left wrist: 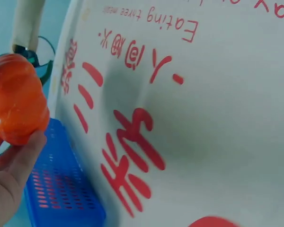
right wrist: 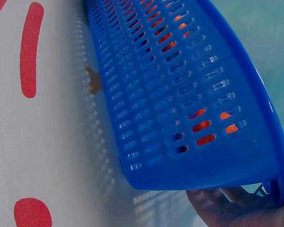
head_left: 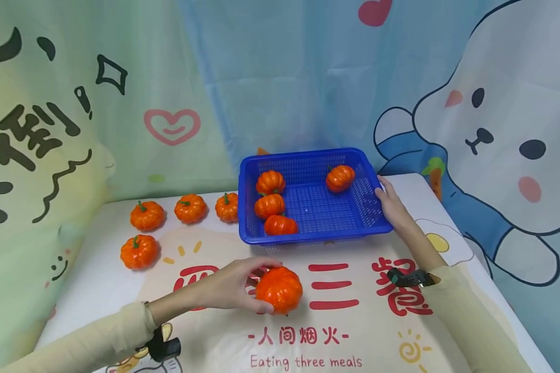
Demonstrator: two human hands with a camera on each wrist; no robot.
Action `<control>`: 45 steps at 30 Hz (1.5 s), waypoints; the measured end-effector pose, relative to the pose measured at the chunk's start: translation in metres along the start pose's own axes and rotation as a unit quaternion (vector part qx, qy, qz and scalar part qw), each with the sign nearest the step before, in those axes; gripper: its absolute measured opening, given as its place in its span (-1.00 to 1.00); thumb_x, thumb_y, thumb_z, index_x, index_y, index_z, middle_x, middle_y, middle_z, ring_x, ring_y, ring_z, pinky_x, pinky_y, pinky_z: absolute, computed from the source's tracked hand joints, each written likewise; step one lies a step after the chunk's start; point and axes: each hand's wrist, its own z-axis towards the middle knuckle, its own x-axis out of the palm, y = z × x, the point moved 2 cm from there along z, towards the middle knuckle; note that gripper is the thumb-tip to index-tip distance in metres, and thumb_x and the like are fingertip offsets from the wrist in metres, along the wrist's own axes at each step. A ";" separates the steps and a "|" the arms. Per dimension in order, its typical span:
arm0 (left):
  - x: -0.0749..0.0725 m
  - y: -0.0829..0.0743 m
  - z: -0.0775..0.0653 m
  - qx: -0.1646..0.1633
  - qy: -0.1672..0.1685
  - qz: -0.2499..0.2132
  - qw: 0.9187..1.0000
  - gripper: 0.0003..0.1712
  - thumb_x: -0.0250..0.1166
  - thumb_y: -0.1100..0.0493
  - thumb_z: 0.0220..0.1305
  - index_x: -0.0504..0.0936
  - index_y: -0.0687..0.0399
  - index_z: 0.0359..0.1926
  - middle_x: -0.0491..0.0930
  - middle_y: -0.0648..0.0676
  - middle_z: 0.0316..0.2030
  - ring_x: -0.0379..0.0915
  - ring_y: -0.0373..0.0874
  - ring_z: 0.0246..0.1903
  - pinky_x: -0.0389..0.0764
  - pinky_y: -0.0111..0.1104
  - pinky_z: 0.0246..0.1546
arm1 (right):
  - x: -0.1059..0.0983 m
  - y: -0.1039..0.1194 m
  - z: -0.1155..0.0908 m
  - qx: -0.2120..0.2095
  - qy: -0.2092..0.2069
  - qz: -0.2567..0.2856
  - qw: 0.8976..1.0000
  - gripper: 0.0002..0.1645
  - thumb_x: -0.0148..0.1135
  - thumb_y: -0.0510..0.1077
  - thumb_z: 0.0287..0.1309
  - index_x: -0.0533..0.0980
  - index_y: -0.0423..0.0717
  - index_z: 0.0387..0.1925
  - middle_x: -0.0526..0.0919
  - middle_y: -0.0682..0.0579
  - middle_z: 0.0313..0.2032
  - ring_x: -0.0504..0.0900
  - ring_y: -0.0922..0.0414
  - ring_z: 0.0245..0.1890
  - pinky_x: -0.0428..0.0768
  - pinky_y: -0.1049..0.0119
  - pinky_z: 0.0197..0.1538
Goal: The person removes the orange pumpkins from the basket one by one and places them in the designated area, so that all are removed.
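Observation:
My left hand [head_left: 238, 286] grips a small orange pumpkin [head_left: 280, 290] above the table, in front of the basket. In the left wrist view, the fingers and thumb stand around that pumpkin [left wrist: 18, 99]. A blue plastic basket [head_left: 308, 240] with slotted walls sits at the back of the table. My right hand [head_left: 394, 204] holds the basket's right end, and in the right wrist view its fingers [right wrist: 227, 201] curl under the rim. Inside the basket, several pumpkins lie: a column along the left side and one pumpkin [head_left: 340, 178] at the back right.
Left of the basket are more pumpkins: one [head_left: 148, 215] at the back left, one [head_left: 140, 252] in front of it, one [head_left: 191, 209] further right, and one [head_left: 227, 207] partly hidden by the basket. A printed cloth [head_left: 329, 318] covers the table; a curtain [head_left: 280, 77] hangs behind.

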 end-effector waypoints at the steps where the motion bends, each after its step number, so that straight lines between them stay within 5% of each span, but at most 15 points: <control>1: 0.002 0.003 -0.002 -0.006 -0.001 -0.006 1.000 -0.21 0.49 -0.05 0.01 0.39 -0.17 0.28 0.53 -0.16 0.11 0.51 -0.17 0.03 0.62 -0.44 -0.03 | 0.000 -0.001 0.000 -0.001 0.001 0.002 1.000 -0.27 -0.53 0.20 0.49 -0.42 0.17 0.53 -0.29 -0.21 0.54 -0.24 -0.32 0.51 -0.19 -0.43 0.41; 16: 0.014 0.023 -0.021 -0.070 0.010 -0.089 0.994 -0.30 0.46 -0.03 0.08 0.40 -0.28 0.25 0.48 -0.05 0.18 0.51 -0.14 0.05 0.65 -0.41 -0.03 | -0.001 -0.001 0.001 0.001 0.002 0.005 1.000 -0.28 -0.54 0.21 0.49 -0.43 0.22 0.52 -0.31 -0.17 0.54 -0.27 -0.29 0.52 -0.21 -0.41 0.42; 25: 0.009 0.032 -0.033 -0.081 -0.027 -0.019 0.996 -0.22 0.48 -0.07 0.03 0.38 -0.20 0.28 0.51 -0.10 0.12 0.49 -0.11 0.06 0.64 -0.44 -0.07 | 0.000 -0.002 0.003 0.000 0.005 0.005 1.000 -0.28 -0.54 0.21 0.49 -0.44 0.23 0.52 -0.32 -0.17 0.54 -0.27 -0.30 0.52 -0.21 -0.43 0.41; 35: -0.021 0.050 -0.048 -0.084 -0.084 0.071 0.990 -0.19 0.50 -0.11 -0.02 0.39 -0.05 0.24 0.55 -0.05 0.08 0.51 -0.10 0.01 0.64 -0.38 -0.08 | -0.001 -0.003 0.001 -0.007 0.001 0.006 1.000 -0.27 -0.53 0.23 0.48 -0.44 0.23 0.52 -0.33 -0.18 0.54 -0.28 -0.32 0.51 -0.20 -0.43 0.40; 41: -0.047 0.073 -0.060 -0.137 -0.134 0.110 0.975 -0.08 0.50 -0.08 -0.01 0.33 0.13 0.32 0.52 0.15 0.12 0.47 0.04 0.04 0.67 -0.18 -0.07 | -0.001 -0.005 0.001 -0.006 0.005 0.009 1.000 -0.27 -0.54 0.22 0.49 -0.45 0.24 0.52 -0.34 -0.18 0.54 -0.27 -0.33 0.51 -0.18 -0.44 0.40; 45: -0.066 0.084 -0.070 -0.155 -0.163 0.132 0.965 -0.01 0.50 -0.09 0.00 0.26 0.09 0.39 0.48 0.21 0.11 0.45 0.07 0.02 0.69 -0.26 -0.17 | -0.001 -0.005 0.003 -0.006 0.005 0.009 1.000 -0.27 -0.54 0.23 0.48 -0.45 0.25 0.52 -0.35 -0.17 0.54 -0.29 -0.32 0.51 -0.20 -0.44 0.40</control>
